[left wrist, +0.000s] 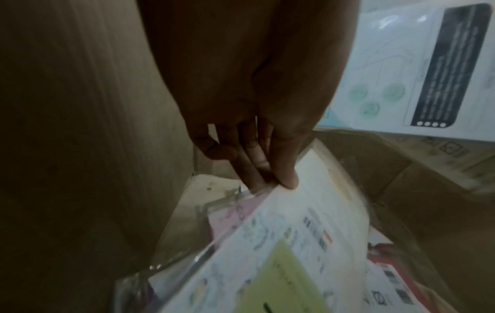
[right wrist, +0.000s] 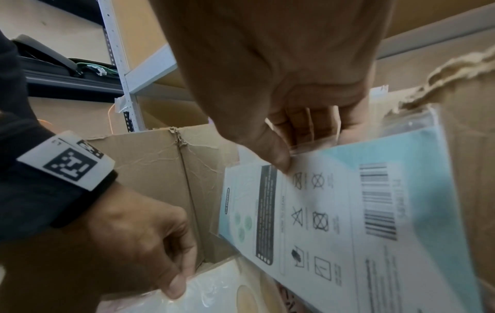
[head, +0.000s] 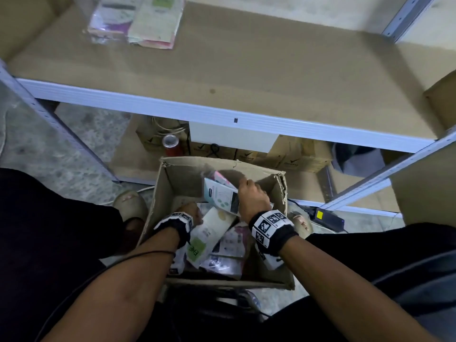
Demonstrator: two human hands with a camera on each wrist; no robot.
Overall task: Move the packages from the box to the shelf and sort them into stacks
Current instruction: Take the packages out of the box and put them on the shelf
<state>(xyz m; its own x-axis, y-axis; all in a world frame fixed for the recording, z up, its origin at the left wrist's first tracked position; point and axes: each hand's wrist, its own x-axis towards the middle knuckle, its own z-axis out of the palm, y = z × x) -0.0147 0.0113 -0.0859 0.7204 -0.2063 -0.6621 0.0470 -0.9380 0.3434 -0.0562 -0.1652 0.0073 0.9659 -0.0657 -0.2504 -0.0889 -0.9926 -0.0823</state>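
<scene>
An open cardboard box (head: 170,186) stands on the floor below the shelf (head: 246,77), with several flat plastic-wrapped packages inside. My right hand (head: 251,196) pinches a white and light-blue package (head: 222,196) (right wrist: 361,222) by its top edge, thumb on its printed face. My left hand (head: 190,214) (left wrist: 267,173) grips the upper edge of a white package with a green label (head: 209,235) (left wrist: 294,243), thumb on top and fingers underneath. Pink and white packages (head: 234,243) lie under it. Two low stacks of packages (head: 134,21) sit at the shelf's back left.
A red can (head: 171,144), coiled cable and small brown boxes (head: 296,154) occupy the low shelf behind the box. My sandalled feet (head: 130,201) flank the box. A black device with a yellow sticker (head: 325,215) lies on the floor at right. Cardboard boxes (head: 441,102) border the shelf's right side.
</scene>
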